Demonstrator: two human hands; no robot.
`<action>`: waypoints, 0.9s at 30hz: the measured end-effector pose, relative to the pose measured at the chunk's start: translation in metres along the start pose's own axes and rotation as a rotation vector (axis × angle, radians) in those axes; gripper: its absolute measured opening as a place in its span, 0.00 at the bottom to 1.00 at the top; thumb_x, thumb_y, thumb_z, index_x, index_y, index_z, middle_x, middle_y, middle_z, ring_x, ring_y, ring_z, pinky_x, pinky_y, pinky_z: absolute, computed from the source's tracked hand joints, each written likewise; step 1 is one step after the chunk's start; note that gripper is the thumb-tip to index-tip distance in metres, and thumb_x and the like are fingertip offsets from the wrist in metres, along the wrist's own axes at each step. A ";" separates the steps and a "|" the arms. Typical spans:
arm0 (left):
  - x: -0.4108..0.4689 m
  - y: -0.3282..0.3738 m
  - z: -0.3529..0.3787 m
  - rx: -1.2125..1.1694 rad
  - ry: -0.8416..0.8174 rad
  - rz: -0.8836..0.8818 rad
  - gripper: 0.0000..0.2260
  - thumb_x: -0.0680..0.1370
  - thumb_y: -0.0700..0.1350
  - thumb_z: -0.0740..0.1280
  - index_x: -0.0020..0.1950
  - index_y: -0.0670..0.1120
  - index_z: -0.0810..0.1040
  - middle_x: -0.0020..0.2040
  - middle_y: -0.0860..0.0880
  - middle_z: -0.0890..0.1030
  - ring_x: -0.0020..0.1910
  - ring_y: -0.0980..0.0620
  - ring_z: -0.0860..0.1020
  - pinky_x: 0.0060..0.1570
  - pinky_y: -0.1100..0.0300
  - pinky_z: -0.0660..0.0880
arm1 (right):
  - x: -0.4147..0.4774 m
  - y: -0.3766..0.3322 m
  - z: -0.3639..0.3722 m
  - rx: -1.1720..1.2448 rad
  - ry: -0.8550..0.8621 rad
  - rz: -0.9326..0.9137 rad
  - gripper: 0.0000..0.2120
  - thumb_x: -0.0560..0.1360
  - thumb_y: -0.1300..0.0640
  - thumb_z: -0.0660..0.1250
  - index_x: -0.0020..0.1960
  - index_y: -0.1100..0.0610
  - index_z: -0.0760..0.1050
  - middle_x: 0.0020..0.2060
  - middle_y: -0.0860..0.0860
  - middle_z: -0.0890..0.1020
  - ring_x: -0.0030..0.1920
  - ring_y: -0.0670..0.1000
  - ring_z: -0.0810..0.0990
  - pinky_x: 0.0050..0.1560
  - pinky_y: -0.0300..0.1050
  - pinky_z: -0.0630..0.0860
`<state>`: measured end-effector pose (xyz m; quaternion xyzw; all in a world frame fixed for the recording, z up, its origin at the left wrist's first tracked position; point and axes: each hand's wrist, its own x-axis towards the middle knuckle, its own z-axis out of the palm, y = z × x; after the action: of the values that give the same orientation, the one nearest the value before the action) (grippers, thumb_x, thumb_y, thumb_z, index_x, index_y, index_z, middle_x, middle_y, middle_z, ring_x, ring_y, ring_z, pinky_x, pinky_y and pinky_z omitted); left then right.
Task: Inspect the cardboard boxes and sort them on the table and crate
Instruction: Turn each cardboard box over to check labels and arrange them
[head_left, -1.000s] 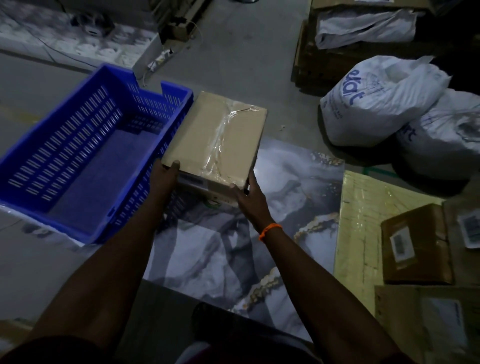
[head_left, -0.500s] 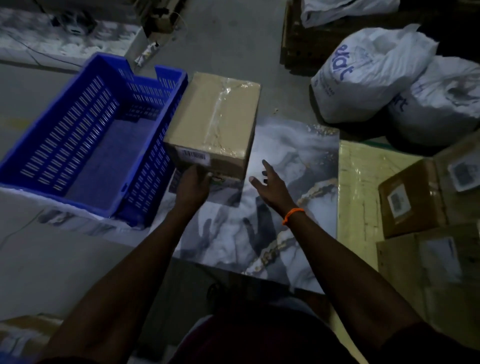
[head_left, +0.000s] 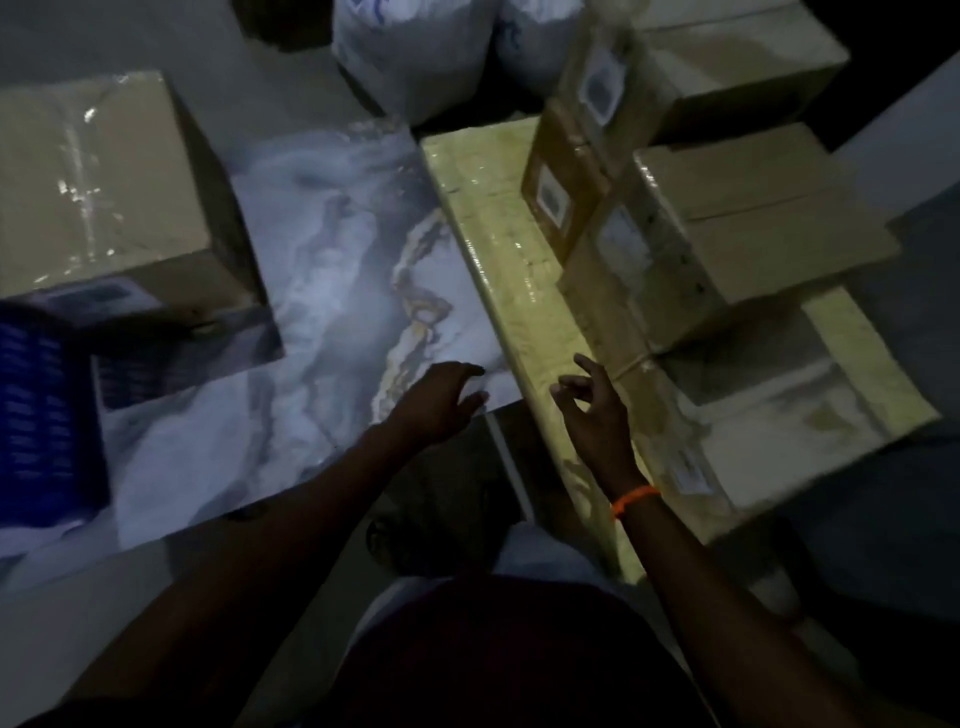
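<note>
A taped cardboard box (head_left: 98, 182) stands at the left on the marble-patterned table (head_left: 332, 291), beside the blue crate (head_left: 41, 415), of which only a corner shows. Both hands are empty. My left hand (head_left: 441, 397) hovers over the marble surface's near edge with relaxed fingers. My right hand (head_left: 595, 410), an orange band on its wrist, is spread above the yellow wrapped slab (head_left: 498, 249). To the right of that hand stand stacked cardboard boxes (head_left: 748, 234) with white labels.
White sacks (head_left: 415, 57) lie at the top behind the table. More labelled boxes (head_left: 597, 104) stand at the upper right. The scene is dim. My dark lap fills the bottom of the view.
My left hand has let go of the taped box, which now rests at the left by the crate. Both hands have swung right toward the stacked boxes, and the view has turned right.
</note>
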<state>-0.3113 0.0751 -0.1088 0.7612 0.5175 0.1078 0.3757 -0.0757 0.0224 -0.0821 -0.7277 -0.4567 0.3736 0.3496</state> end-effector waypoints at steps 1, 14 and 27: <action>0.005 0.017 0.009 0.010 -0.020 0.015 0.26 0.80 0.59 0.63 0.68 0.40 0.78 0.63 0.40 0.81 0.64 0.40 0.78 0.64 0.55 0.68 | -0.007 0.006 -0.016 0.008 0.041 -0.006 0.22 0.79 0.57 0.73 0.72 0.53 0.74 0.53 0.49 0.84 0.55 0.45 0.82 0.53 0.29 0.74; 0.025 0.172 0.132 0.073 -0.076 0.070 0.20 0.83 0.52 0.65 0.72 0.44 0.74 0.67 0.44 0.79 0.66 0.42 0.77 0.64 0.50 0.72 | -0.045 0.184 -0.189 -0.768 0.192 -0.260 0.33 0.69 0.56 0.78 0.73 0.55 0.74 0.71 0.62 0.73 0.72 0.65 0.67 0.68 0.73 0.67; 0.047 0.262 0.222 0.058 -0.109 0.085 0.23 0.80 0.47 0.70 0.72 0.40 0.72 0.66 0.39 0.77 0.61 0.40 0.78 0.54 0.57 0.71 | -0.101 0.271 -0.314 -0.464 0.166 -0.190 0.30 0.74 0.74 0.66 0.72 0.54 0.77 0.80 0.59 0.62 0.80 0.63 0.60 0.79 0.55 0.62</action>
<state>0.0179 -0.0345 -0.0944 0.7978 0.4663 0.0670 0.3762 0.2739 -0.2157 -0.1403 -0.7704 -0.5663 0.1634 0.2430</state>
